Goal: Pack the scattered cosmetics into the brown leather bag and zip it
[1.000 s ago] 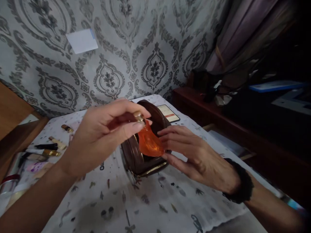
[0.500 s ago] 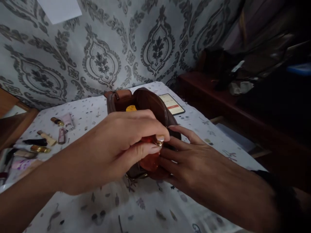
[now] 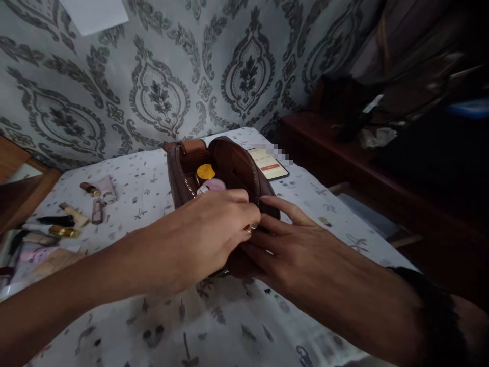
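A brown zippered bag (image 3: 179,178) stands unzipped on the table. My left hand (image 3: 214,229) is closed at its near opening, pinching the gold cap of a perfume bottle (image 3: 251,227). The bottle's orange-red body is now hidden behind my fingers and the bag wall. My right hand (image 3: 294,244) grips the bag's near right side, its fingers spread along the edge beside the cap. Inside the bag lie a round yellow item (image 3: 205,172) and a pale pink rounded item (image 3: 214,185), partly covered by my left hand.
Several cosmetics lie at the left, among them a pink tube (image 3: 106,189), a small bottle (image 3: 97,211) and a gold tube (image 3: 63,231). Behind the bag rests a phone (image 3: 271,165) with its screen lit. A dark red wooden ledge (image 3: 324,137) runs along the right.
My left hand has lowered the perfume bottle into the bag, so its orange-red body no longer shows. The pink item has come into view. My right hand stays on the bag, shifted slightly.
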Motion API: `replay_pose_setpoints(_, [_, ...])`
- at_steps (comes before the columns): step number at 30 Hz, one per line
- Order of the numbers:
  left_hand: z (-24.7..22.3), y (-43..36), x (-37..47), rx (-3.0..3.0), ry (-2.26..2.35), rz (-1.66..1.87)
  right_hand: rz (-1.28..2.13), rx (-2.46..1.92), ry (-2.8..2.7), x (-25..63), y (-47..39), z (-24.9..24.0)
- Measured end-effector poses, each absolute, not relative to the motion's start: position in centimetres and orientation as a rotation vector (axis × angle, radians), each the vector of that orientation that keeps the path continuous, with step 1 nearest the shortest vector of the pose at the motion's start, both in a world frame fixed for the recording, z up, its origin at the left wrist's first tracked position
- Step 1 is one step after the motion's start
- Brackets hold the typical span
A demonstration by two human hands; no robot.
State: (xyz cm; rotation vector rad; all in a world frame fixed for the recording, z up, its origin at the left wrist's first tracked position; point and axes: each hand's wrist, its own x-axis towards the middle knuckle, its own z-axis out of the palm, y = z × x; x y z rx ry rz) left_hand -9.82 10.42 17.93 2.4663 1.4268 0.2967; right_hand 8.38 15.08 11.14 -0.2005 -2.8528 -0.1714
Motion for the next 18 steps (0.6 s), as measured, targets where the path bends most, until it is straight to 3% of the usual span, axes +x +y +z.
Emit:
replay_pose_setpoints(9, [17.8, 9.7, -9.4, 2.397, 1.487, 0.142, -0.17, -0.201, -2.862, 8.8, 14.9, 11.4])
replay_pose_setpoints(18, [19.2, 8.2, -11.7, 2.441, 1.706, 0.37, -0.082, -0.223, -2.812, 8.7, 15.1, 10.8])
